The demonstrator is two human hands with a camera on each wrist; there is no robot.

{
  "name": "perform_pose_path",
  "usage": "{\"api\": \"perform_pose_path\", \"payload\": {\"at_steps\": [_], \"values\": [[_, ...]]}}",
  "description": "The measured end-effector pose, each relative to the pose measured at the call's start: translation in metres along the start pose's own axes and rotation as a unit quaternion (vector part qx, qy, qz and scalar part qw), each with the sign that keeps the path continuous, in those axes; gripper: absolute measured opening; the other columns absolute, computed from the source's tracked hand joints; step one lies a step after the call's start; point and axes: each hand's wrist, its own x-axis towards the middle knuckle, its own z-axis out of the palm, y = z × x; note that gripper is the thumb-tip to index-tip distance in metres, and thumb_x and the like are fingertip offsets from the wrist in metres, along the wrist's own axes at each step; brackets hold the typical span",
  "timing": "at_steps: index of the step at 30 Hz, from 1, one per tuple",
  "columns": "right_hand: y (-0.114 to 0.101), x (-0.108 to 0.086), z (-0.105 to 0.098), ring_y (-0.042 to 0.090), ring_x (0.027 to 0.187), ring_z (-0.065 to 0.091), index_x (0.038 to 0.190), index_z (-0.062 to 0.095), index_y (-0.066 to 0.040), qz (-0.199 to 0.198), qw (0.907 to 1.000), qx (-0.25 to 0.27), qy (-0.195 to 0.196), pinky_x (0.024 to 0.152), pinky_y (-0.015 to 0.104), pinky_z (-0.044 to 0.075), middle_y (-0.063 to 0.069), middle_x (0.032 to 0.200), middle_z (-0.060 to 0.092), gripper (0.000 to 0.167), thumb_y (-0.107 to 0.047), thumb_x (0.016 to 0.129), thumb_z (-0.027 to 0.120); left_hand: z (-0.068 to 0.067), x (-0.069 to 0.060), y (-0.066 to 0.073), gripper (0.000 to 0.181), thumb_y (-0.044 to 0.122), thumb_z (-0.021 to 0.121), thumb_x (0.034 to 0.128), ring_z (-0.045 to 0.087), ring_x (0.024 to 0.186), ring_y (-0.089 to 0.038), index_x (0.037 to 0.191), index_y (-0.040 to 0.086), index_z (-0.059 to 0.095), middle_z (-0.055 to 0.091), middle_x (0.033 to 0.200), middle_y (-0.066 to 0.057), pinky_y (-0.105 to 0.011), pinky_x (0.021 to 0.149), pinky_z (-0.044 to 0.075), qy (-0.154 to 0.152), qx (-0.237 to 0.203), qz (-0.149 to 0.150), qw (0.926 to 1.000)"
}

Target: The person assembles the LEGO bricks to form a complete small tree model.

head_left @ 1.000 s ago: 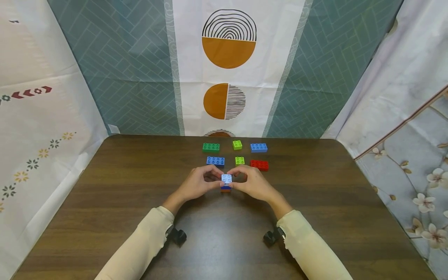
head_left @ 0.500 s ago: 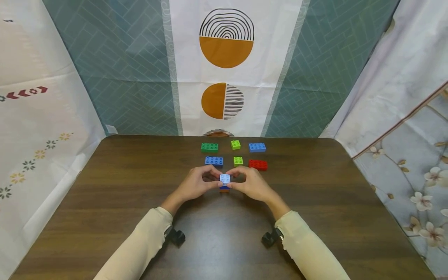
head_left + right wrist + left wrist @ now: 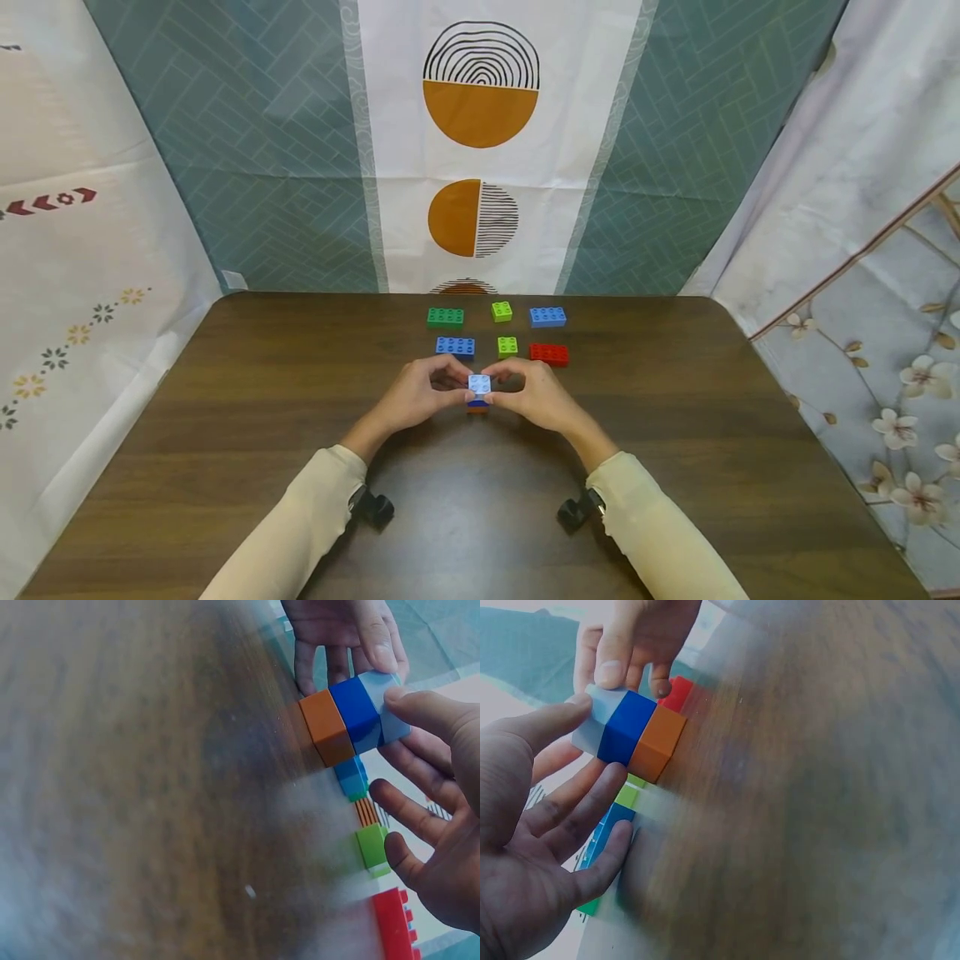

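Three square building blocks stand stacked on the table, upright. The orange block (image 3: 657, 744) is at the bottom, the dark blue block (image 3: 628, 727) in the middle and the light blue block (image 3: 479, 384) on top. My left hand (image 3: 422, 392) pinches the light blue block from the left between thumb and fingers. From the right, my right hand (image 3: 536, 394) pinches the same block. In both wrist views the thumbs lie on the near face of the light blue block, and the lower fingers are spread beside the stack.
Behind the stack lie two rows of blocks on the wooden table (image 3: 300, 500): a green block (image 3: 446, 317), a lime block (image 3: 502, 312) and a blue block (image 3: 547, 317) at the back; another blue block (image 3: 455, 347), lime block (image 3: 507, 347) and a red block (image 3: 549, 355) nearer.
Both hands stay on the light blue block and the stack keeps its place. The whole head view has shifted slightly, so everything appears a little further left.
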Motion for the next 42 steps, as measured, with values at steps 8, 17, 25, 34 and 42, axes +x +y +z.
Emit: {"api": "perform_pose_path", "payload": {"at_steps": [8,17,25,34,42], "values": [[0.002,-0.001,0.000,0.025,0.108,0.060,0.121,0.074,-0.019,-0.004,1.0000,0.001,0.000,0.087,0.036,0.051,0.001,0.115,0.074,0.033,-0.024,0.089,0.082,0.000,0.001,0.000,0.023,0.018,0.082,0.0889,0.073,0.096,-0.017,0.108,0.011,0.073,0.076,0.106,-0.007,-0.034,0.088,0.061,-0.007,0.002,0.007,0.9999],[0.002,0.000,-0.001,0.025,0.107,0.060,0.120,0.075,-0.020,-0.002,1.0000,0.004,0.002,0.087,0.036,0.050,0.002,0.113,0.074,0.033,-0.028,0.089,0.083,-0.001,0.001,0.003,0.023,0.016,0.083,0.0879,0.074,0.095,-0.020,0.107,0.010,0.072,0.076,0.105,-0.009,-0.036,0.086,0.062,-0.008,0.001,0.005,1.0000],[0.000,-0.001,-0.001,0.022,0.107,0.061,0.120,0.075,-0.021,-0.004,1.0000,-0.006,0.006,0.091,0.039,0.051,-0.002,0.114,0.074,0.033,-0.027,0.089,0.083,-0.009,0.005,0.009,0.036,0.024,0.079,0.0921,0.072,0.098,-0.019,0.120,0.004,0.069,0.075,0.109,-0.008,-0.039,0.092,0.061,0.004,0.024,-0.011,0.9997],[0.000,-0.001,-0.001,0.022,0.109,0.060,0.121,0.075,-0.021,0.003,0.9999,-0.013,0.007,0.098,0.047,0.051,-0.002,0.117,0.074,0.034,-0.028,0.088,0.083,-0.025,0.021,0.010,0.032,0.021,0.080,0.0915,0.069,0.109,-0.030,0.119,0.007,0.069,0.074,0.117,-0.014,-0.051,0.102,0.056,0.043,0.042,-0.006,0.9982],[-0.001,0.000,0.000,0.021,0.110,0.060,0.121,0.075,-0.022,0.012,0.9999,-0.010,0.005,0.099,0.047,0.051,-0.003,0.117,0.073,0.033,-0.028,0.089,0.083,-0.036,0.044,0.003,0.040,0.019,0.082,0.0896,0.065,0.120,-0.034,0.125,0.006,0.070,0.073,0.126,-0.012,-0.053,0.109,0.050,0.032,0.071,-0.029,0.9965]]}}
